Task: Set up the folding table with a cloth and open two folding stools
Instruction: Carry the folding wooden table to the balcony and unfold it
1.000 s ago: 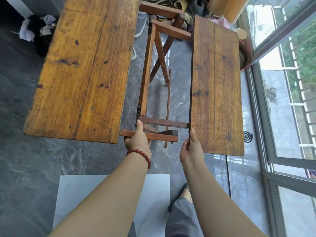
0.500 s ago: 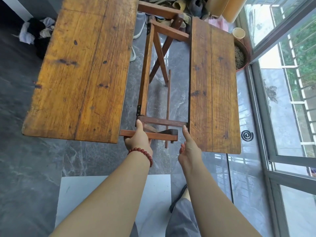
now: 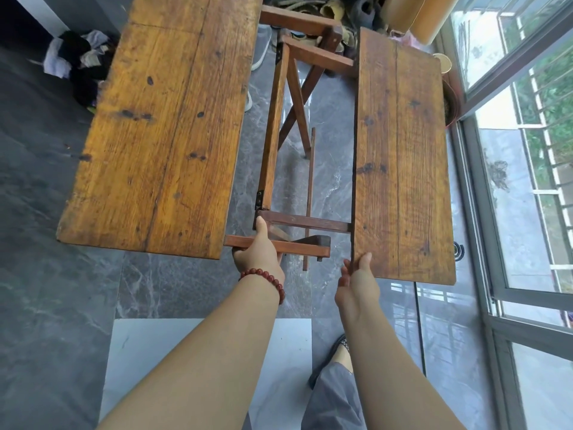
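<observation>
Item: wooden folding table (image 3: 273,131), half opened, 2 leaves apart with the bare frame between them. Left hand (image 3: 259,259): fingers curled under the lower rail (image 3: 297,250), thumb stretched straight up onto the upper rail (image 3: 307,221). Right hand (image 3: 356,282): thumb on top, fingers pressed together along the inner edge, pinching the near corner of the right leaf (image 3: 403,156). Left leaf (image 3: 161,128): just left of the left knuckles, untouched. Hazards, as we judge them: the 2 rails closing on that thumb; the corner pinch slipping so the right leaf drops; the frame racking if we pull unevenly. Cloth and stools: not in view.
</observation>
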`<state>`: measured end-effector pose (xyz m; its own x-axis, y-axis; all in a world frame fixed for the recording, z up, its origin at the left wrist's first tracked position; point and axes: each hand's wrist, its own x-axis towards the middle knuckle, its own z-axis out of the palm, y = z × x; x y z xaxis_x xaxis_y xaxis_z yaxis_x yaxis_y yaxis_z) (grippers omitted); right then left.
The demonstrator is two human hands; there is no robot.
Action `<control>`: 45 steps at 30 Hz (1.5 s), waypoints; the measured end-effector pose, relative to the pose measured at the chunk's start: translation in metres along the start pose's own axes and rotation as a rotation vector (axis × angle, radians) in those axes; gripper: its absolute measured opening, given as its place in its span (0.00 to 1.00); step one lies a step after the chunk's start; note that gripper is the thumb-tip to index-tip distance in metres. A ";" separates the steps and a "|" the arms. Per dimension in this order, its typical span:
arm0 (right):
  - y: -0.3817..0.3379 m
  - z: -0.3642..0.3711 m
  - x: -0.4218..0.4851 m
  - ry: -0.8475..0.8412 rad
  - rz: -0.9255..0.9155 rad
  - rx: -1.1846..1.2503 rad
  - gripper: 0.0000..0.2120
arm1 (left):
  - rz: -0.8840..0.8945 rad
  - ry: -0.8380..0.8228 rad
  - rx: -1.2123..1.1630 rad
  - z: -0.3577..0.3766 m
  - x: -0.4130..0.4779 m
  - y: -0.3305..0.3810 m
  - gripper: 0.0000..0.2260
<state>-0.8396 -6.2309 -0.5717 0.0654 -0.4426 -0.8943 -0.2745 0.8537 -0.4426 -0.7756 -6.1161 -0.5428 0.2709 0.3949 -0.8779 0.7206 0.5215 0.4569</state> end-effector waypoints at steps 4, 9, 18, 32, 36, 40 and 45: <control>-0.005 0.004 -0.004 -0.088 -0.028 0.103 0.23 | 0.026 -0.042 -0.015 0.005 0.003 0.000 0.22; -0.003 0.016 -0.018 -0.088 -0.017 0.122 0.23 | 0.054 -0.081 0.015 0.009 0.006 -0.014 0.20; -0.002 0.021 -0.016 -0.090 0.034 0.139 0.21 | 0.059 -0.039 0.051 0.016 0.009 -0.032 0.37; -0.026 0.024 -0.025 -0.070 -0.096 0.060 0.35 | -0.019 -0.010 0.028 0.037 0.013 -0.052 0.28; -0.021 0.028 -0.017 -0.016 -0.114 -0.062 0.56 | -0.034 -0.013 0.025 0.040 0.016 -0.056 0.27; -0.027 0.030 -0.019 -0.001 -0.066 -0.155 0.50 | -0.041 -0.009 0.031 0.036 0.014 -0.056 0.27; -0.028 0.021 -0.029 0.104 -0.067 -0.246 0.37 | -0.048 -0.024 0.049 0.025 0.018 -0.058 0.26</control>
<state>-0.8134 -6.2356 -0.5345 -0.0037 -0.5327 -0.8463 -0.4986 0.7346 -0.4602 -0.7964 -6.1582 -0.5891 0.2497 0.3514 -0.9023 0.7632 0.5020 0.4068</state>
